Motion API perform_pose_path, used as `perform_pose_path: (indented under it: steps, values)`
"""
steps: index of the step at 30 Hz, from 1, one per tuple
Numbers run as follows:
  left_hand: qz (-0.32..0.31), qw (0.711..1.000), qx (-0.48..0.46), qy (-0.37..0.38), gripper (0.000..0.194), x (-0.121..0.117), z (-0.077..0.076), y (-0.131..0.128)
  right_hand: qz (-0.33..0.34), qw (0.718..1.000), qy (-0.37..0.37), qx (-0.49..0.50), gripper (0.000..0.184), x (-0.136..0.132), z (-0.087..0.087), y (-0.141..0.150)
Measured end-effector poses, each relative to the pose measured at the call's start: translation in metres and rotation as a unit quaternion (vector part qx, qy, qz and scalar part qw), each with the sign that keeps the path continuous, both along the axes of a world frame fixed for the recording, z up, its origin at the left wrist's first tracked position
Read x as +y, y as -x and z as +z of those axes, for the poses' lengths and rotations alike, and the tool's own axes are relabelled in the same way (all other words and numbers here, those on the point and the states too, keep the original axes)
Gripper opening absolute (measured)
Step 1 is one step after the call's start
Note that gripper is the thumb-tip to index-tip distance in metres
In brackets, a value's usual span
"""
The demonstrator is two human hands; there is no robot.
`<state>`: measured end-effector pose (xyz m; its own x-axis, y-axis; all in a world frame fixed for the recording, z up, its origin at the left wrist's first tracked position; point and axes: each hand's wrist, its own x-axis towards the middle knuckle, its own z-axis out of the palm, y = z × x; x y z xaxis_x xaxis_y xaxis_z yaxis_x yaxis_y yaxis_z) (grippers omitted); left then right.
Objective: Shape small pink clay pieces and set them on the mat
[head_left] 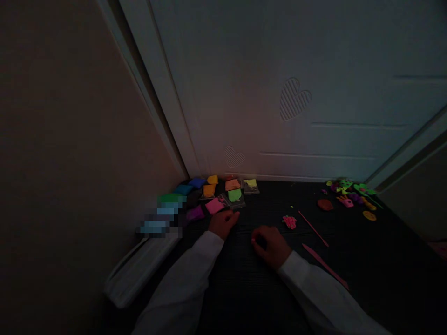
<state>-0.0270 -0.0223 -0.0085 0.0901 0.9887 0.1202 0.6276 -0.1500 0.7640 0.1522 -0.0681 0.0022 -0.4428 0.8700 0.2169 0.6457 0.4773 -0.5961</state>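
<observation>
My right hand is pinched over the dark tabletop, with a small pink bit of clay showing at the fingertips. My left hand rests on the table just in front of a bag of pink clay; its thumb stands apart from the bent fingers, and I see nothing held. To the right of my right hand lies a bumpy pink clay piece. Beyond it are a thin pink stick tool and a pink clay knife.
Bags of clay in several colours, among them green and orange, line the back left. A white case lies at left. Colourful clay figures and a reddish-brown piece sit back right. A white panel rises behind.
</observation>
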Motion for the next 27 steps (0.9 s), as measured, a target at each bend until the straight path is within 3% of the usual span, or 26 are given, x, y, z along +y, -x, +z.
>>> perform_pose_path:
  steps: [6, 17, 27]
  values:
    - [0.027, 1.0, -0.005, -0.009, 0.04, 0.0, 0.003, 0.001, 0.001, 1.0, 0.013, -0.01, 0.007, -0.003, 0.001, 0.001]
    - [0.005, 0.999, -0.037, 0.02, 0.034, -0.004, 0.012, -0.002, 0.026, 0.998, -0.001, -0.053, 0.007, 0.0, -0.002, -0.001]
    - [0.0, 0.998, -0.042, 0.047, 0.037, -0.002, 0.012, -0.001, 0.033, 0.995, -0.058, -0.069, 0.018, -0.007, 0.0, -0.007]
